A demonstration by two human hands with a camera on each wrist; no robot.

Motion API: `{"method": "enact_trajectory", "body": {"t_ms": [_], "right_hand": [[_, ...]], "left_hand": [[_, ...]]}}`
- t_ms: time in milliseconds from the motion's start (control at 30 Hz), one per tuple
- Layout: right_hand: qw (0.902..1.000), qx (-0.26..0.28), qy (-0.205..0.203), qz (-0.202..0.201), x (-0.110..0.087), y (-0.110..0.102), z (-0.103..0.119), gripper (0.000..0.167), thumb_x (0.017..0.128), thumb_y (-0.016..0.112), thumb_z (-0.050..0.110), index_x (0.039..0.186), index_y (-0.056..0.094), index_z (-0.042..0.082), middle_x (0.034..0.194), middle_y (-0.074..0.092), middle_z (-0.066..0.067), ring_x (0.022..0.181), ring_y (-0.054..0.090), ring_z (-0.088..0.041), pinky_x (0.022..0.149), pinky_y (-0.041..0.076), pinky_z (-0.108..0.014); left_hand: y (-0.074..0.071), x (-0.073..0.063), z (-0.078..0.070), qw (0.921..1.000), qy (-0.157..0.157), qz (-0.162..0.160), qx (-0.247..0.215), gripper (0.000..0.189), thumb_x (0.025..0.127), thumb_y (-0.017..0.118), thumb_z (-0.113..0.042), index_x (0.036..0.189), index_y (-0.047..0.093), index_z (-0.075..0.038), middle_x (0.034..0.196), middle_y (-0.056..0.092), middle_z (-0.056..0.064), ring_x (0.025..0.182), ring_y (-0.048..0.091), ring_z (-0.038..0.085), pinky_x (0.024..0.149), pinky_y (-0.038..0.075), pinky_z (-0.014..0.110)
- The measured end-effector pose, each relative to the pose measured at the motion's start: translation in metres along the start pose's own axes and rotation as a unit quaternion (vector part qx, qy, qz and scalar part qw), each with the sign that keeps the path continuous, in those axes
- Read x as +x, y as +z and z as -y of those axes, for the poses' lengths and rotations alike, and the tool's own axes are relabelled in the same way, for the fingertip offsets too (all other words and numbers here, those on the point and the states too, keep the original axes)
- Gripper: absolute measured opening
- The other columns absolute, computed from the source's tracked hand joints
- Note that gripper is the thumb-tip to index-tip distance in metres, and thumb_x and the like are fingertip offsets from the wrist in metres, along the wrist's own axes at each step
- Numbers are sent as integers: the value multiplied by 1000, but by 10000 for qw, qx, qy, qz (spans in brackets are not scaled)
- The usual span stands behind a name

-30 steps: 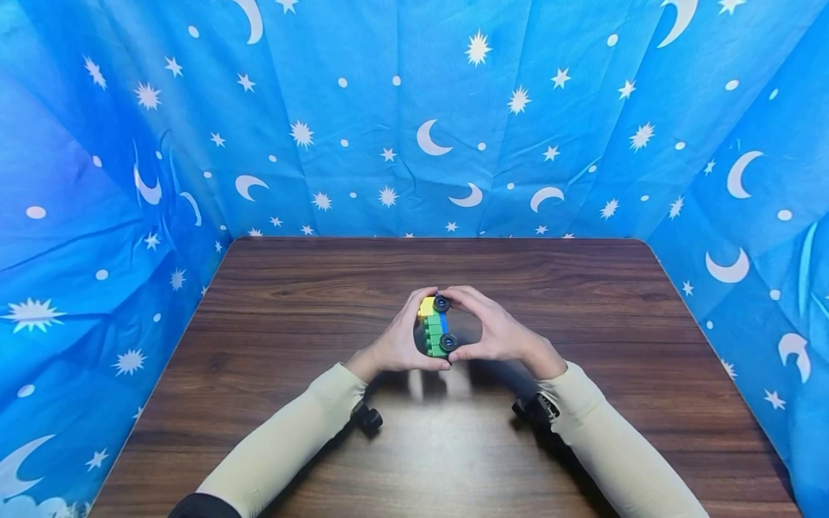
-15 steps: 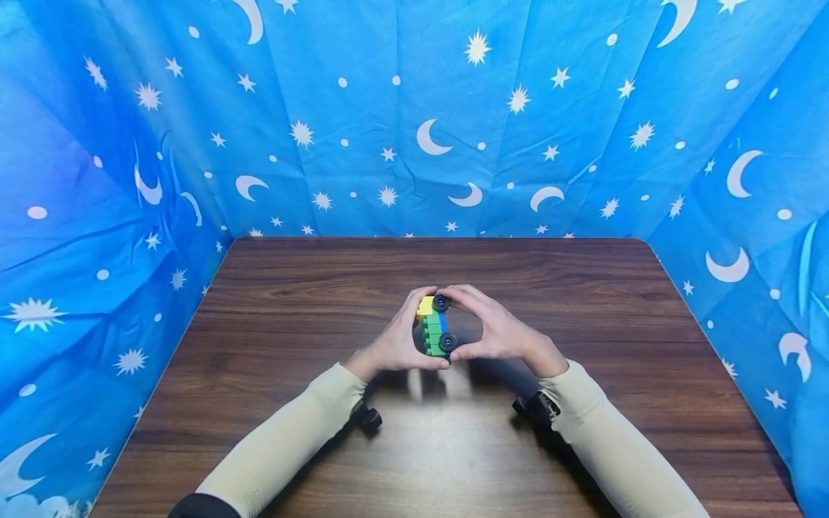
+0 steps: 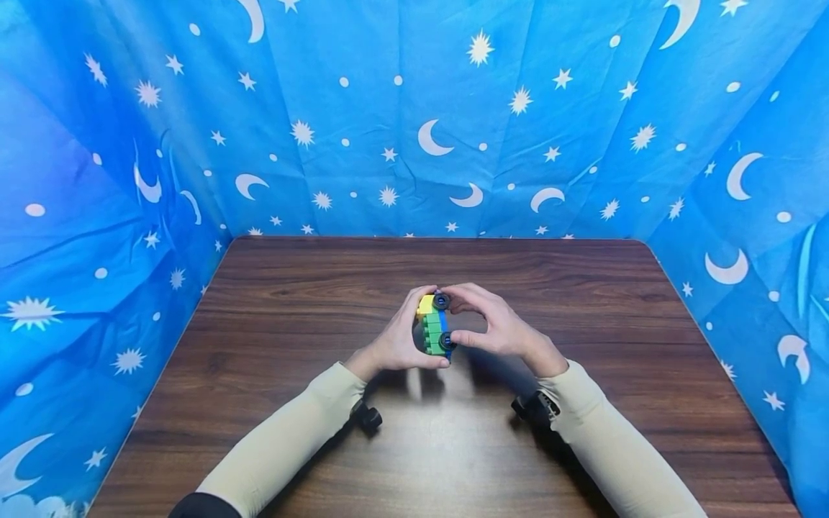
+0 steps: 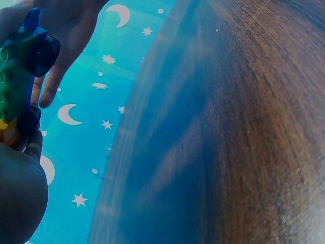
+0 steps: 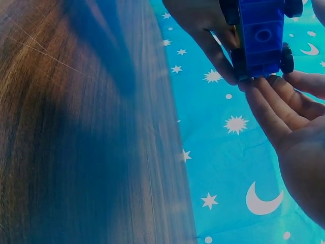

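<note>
A toy car [image 3: 432, 331] built of green, yellow and blue blocks with black wheels is held upright on end above the table. My left hand [image 3: 398, 342] grips it, thumb at the near end and fingers round the far end. With its fingers at the far wheel and its thumb on the near wheel [image 3: 447, 340], my right hand [image 3: 501, 327] holds the car from the other side. The blue underside [image 5: 263, 35] faces the right wrist camera, where the right fingers [image 5: 277, 104] reach the car's end. Green studs show in the left wrist view.
A brown wood-grain table [image 3: 291, 288] lies below the hands. Blue cloth [image 3: 363, 165] with white moons and stars hangs at the back and both sides. Black camera mounts [image 3: 368, 419] sit at both wrists.
My right thumb has moved up from the near end of the toy car onto its near wheel. The left hand and the car stay almost where they were.
</note>
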State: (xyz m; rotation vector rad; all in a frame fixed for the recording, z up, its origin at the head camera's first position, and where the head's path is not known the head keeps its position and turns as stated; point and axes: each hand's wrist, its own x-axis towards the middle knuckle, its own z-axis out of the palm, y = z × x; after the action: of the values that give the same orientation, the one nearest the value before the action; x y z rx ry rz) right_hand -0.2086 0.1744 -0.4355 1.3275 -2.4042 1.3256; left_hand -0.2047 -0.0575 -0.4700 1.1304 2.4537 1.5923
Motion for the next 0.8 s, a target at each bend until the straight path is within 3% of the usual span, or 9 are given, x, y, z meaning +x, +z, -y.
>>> {"method": "enact_trajectory", "body": {"t_ms": [233, 400, 667, 800], "right_hand": [[9983, -162, 431, -350, 5, 3, 4, 64, 78, 77, 6, 136, 50, -2, 118, 61, -15, 98, 64, -32, 86, 55, -48], [9961, -133, 640, -585, 9, 6, 8, 57, 78, 76, 2, 130, 54, -6, 115, 63, -18, 95, 63, -36, 85, 54, -52], [9916, -200, 775, -1015, 15, 8, 12, 45, 80, 79, 15, 122, 64, 6, 101, 67, -4, 86, 65, -20, 80, 58, -39], [9909, -252, 799, -1057, 15, 9, 12, 42, 81, 78, 19, 119, 65, 7, 97, 67, -1, 84, 65, -18, 77, 58, -37]], "left_hand": [[0, 0, 4, 9999, 68, -20, -141, 118, 59, 92, -25, 151, 20, -15, 143, 35, 7, 123, 47, 20, 108, 41, 40], [0, 0, 1, 9999, -40, -17, -115, 121, 57, 93, -22, 152, 19, -12, 144, 34, 8, 124, 46, 22, 109, 40, 42], [-12, -3, -36, 9997, -62, 74, -219, 110, 61, 89, -11, 146, 21, 7, 140, 35, 21, 121, 48, 30, 107, 41, 46], [-13, -3, -40, 9997, -25, 49, -241, 108, 61, 87, -12, 145, 23, 7, 139, 36, 21, 121, 48, 30, 108, 40, 45]]}}
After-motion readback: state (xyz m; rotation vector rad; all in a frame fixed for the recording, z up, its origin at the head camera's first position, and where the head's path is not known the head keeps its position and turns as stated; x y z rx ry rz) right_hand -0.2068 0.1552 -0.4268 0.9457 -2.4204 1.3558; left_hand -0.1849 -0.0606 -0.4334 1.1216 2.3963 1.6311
